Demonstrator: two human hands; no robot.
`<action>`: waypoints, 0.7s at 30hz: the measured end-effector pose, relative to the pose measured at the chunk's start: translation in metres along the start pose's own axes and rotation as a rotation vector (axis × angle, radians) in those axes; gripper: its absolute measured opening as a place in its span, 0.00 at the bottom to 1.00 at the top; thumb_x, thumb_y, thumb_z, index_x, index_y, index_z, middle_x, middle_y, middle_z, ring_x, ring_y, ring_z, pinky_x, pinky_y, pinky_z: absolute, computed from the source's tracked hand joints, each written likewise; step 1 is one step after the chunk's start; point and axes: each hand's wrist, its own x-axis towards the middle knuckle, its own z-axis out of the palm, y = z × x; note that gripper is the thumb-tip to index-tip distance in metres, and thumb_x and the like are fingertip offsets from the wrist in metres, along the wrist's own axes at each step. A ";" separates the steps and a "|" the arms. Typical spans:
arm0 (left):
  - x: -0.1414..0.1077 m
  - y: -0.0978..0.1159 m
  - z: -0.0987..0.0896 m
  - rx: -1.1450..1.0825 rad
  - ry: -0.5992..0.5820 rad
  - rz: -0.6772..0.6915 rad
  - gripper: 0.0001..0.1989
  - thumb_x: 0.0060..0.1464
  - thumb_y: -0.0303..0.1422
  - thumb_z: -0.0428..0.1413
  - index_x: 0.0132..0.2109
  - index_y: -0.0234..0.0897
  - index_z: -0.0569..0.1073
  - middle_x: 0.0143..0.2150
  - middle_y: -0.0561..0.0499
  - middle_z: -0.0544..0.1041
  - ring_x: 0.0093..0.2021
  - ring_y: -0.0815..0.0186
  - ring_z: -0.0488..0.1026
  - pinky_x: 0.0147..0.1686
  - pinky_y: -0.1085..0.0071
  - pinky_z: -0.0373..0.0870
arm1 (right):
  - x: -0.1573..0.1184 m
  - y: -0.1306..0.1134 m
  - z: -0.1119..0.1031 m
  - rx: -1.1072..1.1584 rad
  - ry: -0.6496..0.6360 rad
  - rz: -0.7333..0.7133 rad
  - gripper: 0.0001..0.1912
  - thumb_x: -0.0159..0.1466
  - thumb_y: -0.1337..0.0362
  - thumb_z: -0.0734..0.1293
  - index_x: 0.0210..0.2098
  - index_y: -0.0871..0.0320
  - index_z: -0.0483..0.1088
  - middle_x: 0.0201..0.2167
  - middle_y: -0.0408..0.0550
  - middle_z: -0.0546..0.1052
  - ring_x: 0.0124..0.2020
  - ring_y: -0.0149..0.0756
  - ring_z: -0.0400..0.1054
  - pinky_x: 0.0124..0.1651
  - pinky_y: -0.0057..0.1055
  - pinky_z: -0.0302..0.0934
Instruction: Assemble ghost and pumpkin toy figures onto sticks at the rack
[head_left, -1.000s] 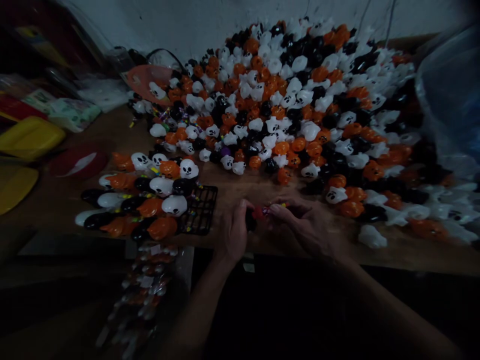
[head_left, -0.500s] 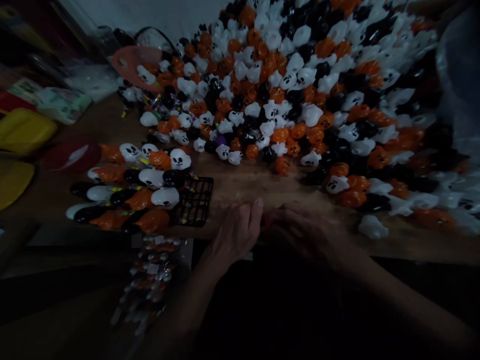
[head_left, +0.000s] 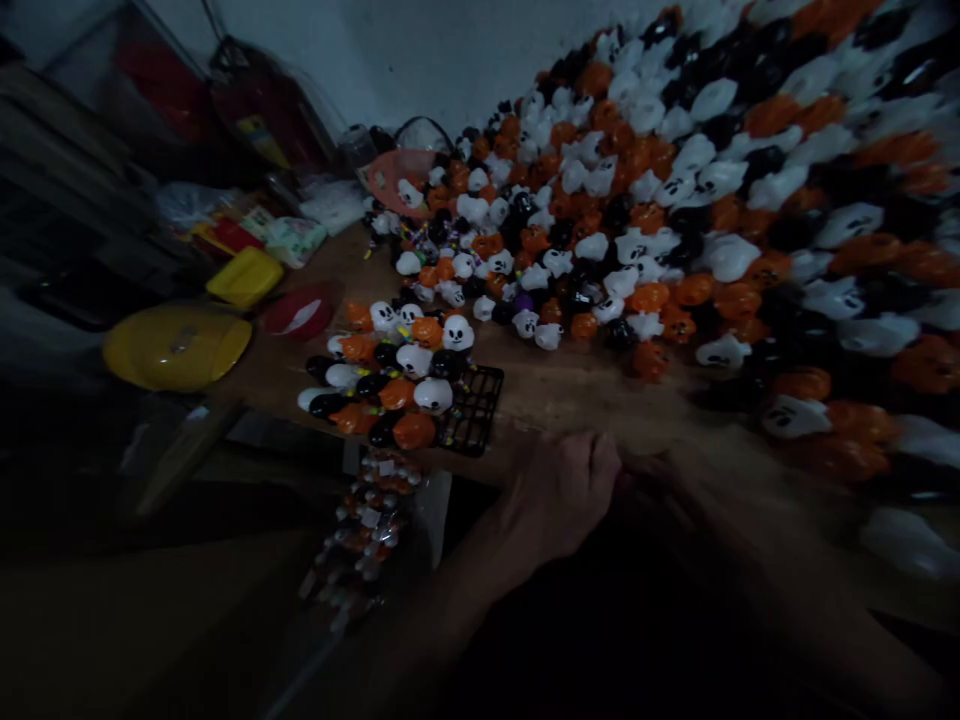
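My left hand (head_left: 566,485) is closed, fingers curled, at the front edge of the wooden table. A small dark reddish bit shows at its fingertips, too dim to name. Close beside it on the right is my right hand (head_left: 671,485), dark and smeared, its fingers not readable. Left of the hands lies a black plastic grid tray (head_left: 491,405). Rows of orange, white and black Halloween figures (head_left: 414,432) cover its left part, some with skull faces. Beyond both hands spreads a big heap of loose ghost, pumpkin and black figures (head_left: 645,270).
A red dish (head_left: 300,312), a yellow container (head_left: 246,277) and a larger yellow lid-like piece (head_left: 176,345) stand at the left. A pink basket (head_left: 386,180) leans into the heap. Below the table edge hang bagged figures (head_left: 375,520). A pale wall is behind.
The view has swung left, so everything sits further right in the picture and more of the left side shows. My hands remain close together at the table edge.
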 end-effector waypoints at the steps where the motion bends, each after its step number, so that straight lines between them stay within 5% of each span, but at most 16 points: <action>1: -0.001 0.000 -0.006 0.013 0.049 -0.010 0.19 0.64 0.34 0.39 0.27 0.37 0.65 0.24 0.54 0.73 0.26 0.69 0.69 0.29 0.69 0.56 | 0.003 0.001 -0.003 -0.024 -0.024 -0.013 0.22 0.67 0.68 0.54 0.60 0.56 0.58 0.38 0.54 0.75 0.36 0.42 0.69 0.35 0.38 0.66; 5: -0.015 0.000 -0.018 -0.078 0.181 -0.105 0.17 0.63 0.42 0.44 0.32 0.38 0.69 0.28 0.53 0.75 0.31 0.67 0.72 0.33 0.70 0.61 | 0.018 -0.003 0.002 -0.113 -0.101 -0.043 0.16 0.67 0.67 0.56 0.52 0.58 0.67 0.37 0.53 0.75 0.40 0.44 0.66 0.46 0.47 0.62; 10: -0.059 -0.030 -0.007 -0.389 0.389 -0.267 0.19 0.62 0.42 0.47 0.57 0.45 0.64 0.34 0.55 0.77 0.32 0.69 0.73 0.32 0.74 0.67 | 0.040 -0.017 0.038 0.085 0.012 0.168 0.11 0.67 0.66 0.58 0.43 0.57 0.70 0.40 0.51 0.73 0.36 0.37 0.68 0.36 0.34 0.64; 14: -0.082 -0.081 0.009 -0.219 0.610 -0.436 0.17 0.58 0.39 0.52 0.54 0.45 0.69 0.38 0.53 0.79 0.38 0.66 0.75 0.40 0.71 0.70 | 0.063 -0.032 0.065 0.240 0.016 0.248 0.08 0.66 0.65 0.61 0.39 0.58 0.71 0.37 0.49 0.75 0.33 0.34 0.71 0.34 0.30 0.64; 17: -0.080 -0.103 0.015 -0.087 0.577 -0.469 0.17 0.57 0.36 0.54 0.54 0.45 0.71 0.40 0.52 0.80 0.38 0.64 0.77 0.40 0.69 0.70 | 0.082 -0.043 0.078 0.327 -0.010 0.277 0.06 0.65 0.66 0.62 0.37 0.58 0.71 0.34 0.47 0.76 0.33 0.35 0.72 0.35 0.29 0.64; 21: -0.070 -0.105 0.012 -0.007 0.553 -0.486 0.12 0.57 0.33 0.54 0.47 0.46 0.76 0.40 0.52 0.81 0.35 0.64 0.78 0.37 0.70 0.70 | 0.097 -0.049 0.090 0.391 -0.038 0.307 0.06 0.63 0.68 0.63 0.38 0.57 0.72 0.35 0.46 0.78 0.35 0.35 0.72 0.38 0.30 0.65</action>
